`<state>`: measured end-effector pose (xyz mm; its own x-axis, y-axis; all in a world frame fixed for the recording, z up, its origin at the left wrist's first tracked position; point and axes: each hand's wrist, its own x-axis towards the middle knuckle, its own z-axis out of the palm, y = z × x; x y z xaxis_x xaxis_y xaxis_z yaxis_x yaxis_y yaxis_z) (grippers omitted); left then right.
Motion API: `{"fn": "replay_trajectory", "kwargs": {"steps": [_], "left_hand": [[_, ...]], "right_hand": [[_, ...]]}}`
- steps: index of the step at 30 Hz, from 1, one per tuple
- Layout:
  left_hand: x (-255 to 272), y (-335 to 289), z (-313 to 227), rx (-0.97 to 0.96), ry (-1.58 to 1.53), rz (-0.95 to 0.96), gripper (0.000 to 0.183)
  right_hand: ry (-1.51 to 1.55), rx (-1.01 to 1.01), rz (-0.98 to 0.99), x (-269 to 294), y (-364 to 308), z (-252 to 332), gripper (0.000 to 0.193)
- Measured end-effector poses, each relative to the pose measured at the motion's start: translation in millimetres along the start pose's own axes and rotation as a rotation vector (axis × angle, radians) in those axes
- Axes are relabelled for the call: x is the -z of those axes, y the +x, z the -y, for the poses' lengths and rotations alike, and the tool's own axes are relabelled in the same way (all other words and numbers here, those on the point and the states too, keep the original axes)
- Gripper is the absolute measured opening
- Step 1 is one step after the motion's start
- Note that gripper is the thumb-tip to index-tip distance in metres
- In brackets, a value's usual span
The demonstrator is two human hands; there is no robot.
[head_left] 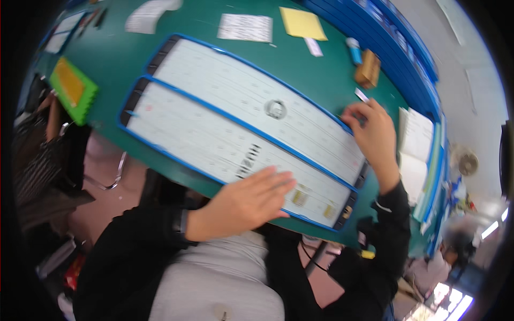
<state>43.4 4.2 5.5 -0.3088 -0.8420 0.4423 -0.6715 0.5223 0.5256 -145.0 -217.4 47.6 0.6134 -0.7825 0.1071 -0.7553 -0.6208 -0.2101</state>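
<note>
Lying open over a long, white, blue-rimmed near panel (pixel 219 144) on the green tabletop (pixel 110 59), the left hand (pixel 243 205) is best pressing lightly, while the right hand (pixel 372 132) is resting, fingers curled, by the matching far panel (pixel 241 93), any grip unclear.

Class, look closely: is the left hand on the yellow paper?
No, the left hand is over the near white panel, and the yellow paper lies farther away.

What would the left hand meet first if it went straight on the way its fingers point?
Probably the blue rim between the two white boards; whether the left hand would touch or pass over it is unclear.
</note>
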Motion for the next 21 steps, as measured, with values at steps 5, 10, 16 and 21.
{"fn": "replay_trajectory", "kwargs": {"steps": [5,10,16,21], "left_hand": [[3,-5,5,0.03,-0.035,-0.05,0.029],[37,-19,16,0.096,-0.019,0.035,0.028],[33,-10,4,0.045,-0.08,-0.043,0.045],[6,22,-18,0.167,0.113,0.132,0.055]], "right_hand": [[0.077,-0.034,-0.054,34,-23,21,0.007],[0.387,-0.121,-0.065,69,-74,72,0.009],[0.2,-0.157,0.099,27,-118,80,0.012],[0.101,-0.068,0.12,18,-122,83,0.012]]}}
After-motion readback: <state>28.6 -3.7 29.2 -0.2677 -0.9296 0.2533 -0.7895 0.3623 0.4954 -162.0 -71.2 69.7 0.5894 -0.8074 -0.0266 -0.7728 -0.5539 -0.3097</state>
